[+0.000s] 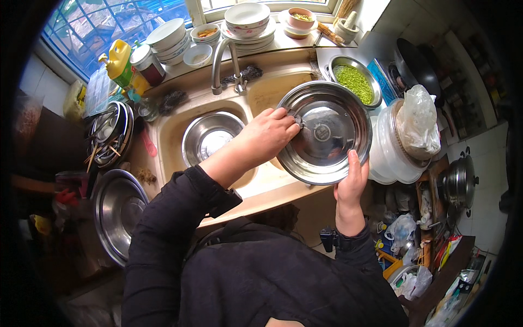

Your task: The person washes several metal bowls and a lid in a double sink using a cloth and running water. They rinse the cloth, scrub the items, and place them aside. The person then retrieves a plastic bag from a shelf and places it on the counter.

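Note:
My right hand (pixel 352 180) grips the near right rim of a shiny stainless steel basin (pixel 327 139), which is tilted with its inside facing me over the right part of the sink. At the basin's left inner wall, my left hand (pixel 269 133) presses a dark, crumpled scrubbing pad (pixel 297 118), mostly covered by the fingers. Below the left forearm, a smaller steel basin (pixel 212 137) sits in the left bowl of the double sink (pixel 165 163). The curved faucet (pixel 218 65) stands behind, between the two bowls.
Stacked plates (pixel 249 32) and bowls (pixel 169 41) line the windowsill. A steel bowl of green beans or peas (pixel 353 83) stands right of the sink, beside plastic containers (pixel 396 151). Steel basins (pixel 122 212) and a pile of pans with chopsticks (pixel 110 135) lie left.

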